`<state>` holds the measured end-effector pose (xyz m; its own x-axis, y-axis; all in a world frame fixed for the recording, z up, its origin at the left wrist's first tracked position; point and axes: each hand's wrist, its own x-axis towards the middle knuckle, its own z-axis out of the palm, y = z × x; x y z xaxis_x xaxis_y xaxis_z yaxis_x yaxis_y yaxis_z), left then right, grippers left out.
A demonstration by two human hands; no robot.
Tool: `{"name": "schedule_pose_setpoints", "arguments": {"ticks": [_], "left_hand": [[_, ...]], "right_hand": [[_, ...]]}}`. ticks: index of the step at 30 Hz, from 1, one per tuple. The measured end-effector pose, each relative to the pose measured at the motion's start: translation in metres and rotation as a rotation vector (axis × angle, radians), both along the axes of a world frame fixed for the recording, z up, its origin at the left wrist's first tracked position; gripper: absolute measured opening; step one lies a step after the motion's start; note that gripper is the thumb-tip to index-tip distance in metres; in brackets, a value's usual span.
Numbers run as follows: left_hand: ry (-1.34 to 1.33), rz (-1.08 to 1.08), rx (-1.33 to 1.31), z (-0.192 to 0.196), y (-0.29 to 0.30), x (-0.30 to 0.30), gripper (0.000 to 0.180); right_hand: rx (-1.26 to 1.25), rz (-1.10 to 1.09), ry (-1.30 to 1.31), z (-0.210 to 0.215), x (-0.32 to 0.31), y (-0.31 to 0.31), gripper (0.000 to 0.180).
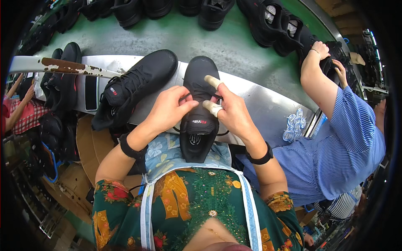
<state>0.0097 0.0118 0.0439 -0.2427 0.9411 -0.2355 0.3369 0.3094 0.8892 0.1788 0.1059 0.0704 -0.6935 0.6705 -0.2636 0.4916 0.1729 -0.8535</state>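
Note:
A black lace-up sneaker (200, 72) lies in front of me, toe pointing away and heel against my blue floral apron (161, 152). My left hand (171, 105) is closed at the left of its tongue, a black shoelace (184, 97) pinched between thumb and fingers. On the right side, my right hand (233, 109) wears pale covers on its thumb and index finger. Those two fingers close in over the laces, and a bit of dark lace shows between them. The matching black sneaker (140, 79) rests to the left, its laces threaded.
The metal ledge (268, 106) runs beside a green conveyor (176, 35) lined with black shoes (211, 14). A phone (91, 93) and a chipped metal bar (63, 66) are left. Clear plastic rings (294, 125) lie right, near a co-worker in a blue striped garment (335, 144) handling shoes.

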Motion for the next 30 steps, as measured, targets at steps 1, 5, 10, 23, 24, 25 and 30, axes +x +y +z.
{"name": "schedule_pose_setpoints", "arguments": {"ticks": [1,5,10,23,24,25,30], "left_hand": [[-0.019,-0.072,-0.034,0.000,0.003,-0.001,0.017],[-0.255,-0.135,-0.259,0.003,0.012,-0.009,0.017],[-0.122,-0.207,-0.171,0.008,0.011,-0.009,0.016],[-0.569,-0.066,-0.366,-0.010,-0.009,-0.048,0.017],[-0.570,-0.064,-0.372,-0.010,-0.011,-0.043,0.017],[-0.634,-0.082,-0.331,-0.009,-0.011,-0.035,0.017],[-0.818,0.016,-0.262,-0.010,-0.013,-0.024,0.016]], "right_hand": [[0.002,0.001,0.002,-0.003,0.001,0.003,0.055],[-0.213,0.019,0.101,-0.008,0.005,0.014,0.054],[-0.013,0.137,-0.094,0.002,0.001,0.014,0.053],[-0.628,-0.220,0.194,-0.058,0.046,0.016,0.046],[-0.545,-0.243,0.149,-0.061,0.044,0.013,0.045],[-0.510,-0.238,0.136,-0.051,0.035,0.008,0.046],[-0.210,-0.358,0.223,-0.043,0.034,0.012,0.042]]}}
